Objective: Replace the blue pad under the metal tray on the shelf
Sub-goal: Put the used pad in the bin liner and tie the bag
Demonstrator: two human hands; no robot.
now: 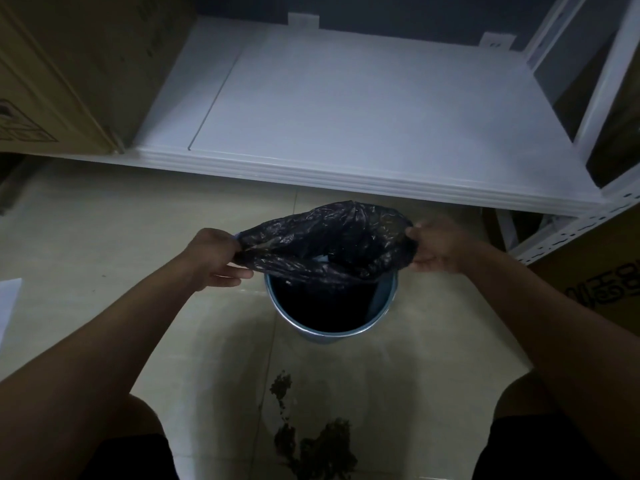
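Here, a white shelf (346,109), cardboard box (69,64) at left with unreadable print; dark debris (311,441) on floor. Below, both hands, left (214,254) and right (440,247), pinching a black bag (332,240) stretched left-to-right over a round bin (329,306). Blue pad, tray not seen.

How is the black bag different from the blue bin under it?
The black plastic bag is soft and crinkled; the blue bin is stiff and round. The bag is held up, pinched by the left hand and right hand; the bin stands on the tiled floor. The bag's mouth is stretched wide and flat; the bin's rim is a circle. Both are open.
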